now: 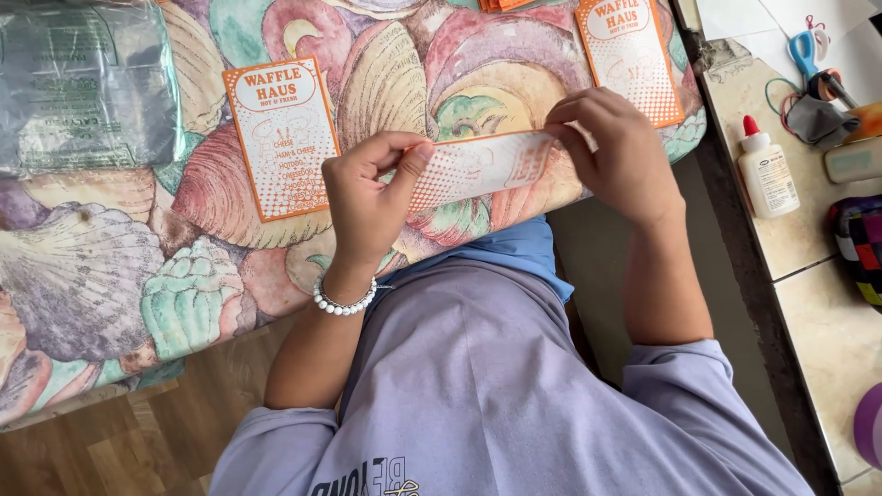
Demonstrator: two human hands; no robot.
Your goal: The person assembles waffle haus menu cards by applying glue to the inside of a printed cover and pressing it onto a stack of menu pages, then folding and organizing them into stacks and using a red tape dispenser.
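While both hands grip it from opposite ends, a folded orange-and-white paper card (478, 167) is held level just above the edge of a cushion (184, 276) printed with large seashells. The left hand (367, 197) pinches the card's left end between thumb and curled fingers, and a white bead bracelet (344, 301) circles that wrist. The right hand (620, 152) closes over the card's right end, fingertips pressed down along its upper edge. The two hands are apart, with the card stretched between them.

On the cushion, just left of the left hand, lies a flat orange-bordered card (282, 138) with a white panel. Another card of the same kind (629, 57) lies above the right hand, near the cushion's far corner. A clear plastic bag (87, 87) rests at the cushion's upper left.

To the right runs a tiled counter (808, 248). On it stands a white glue bottle (767, 170) with a red tip, and behind it lie blue-handled scissors (807, 50) next to some white paper sheets (753, 23). The person wears a lilac top (496, 395), and wooden floor (138, 441) shows at the lower left.
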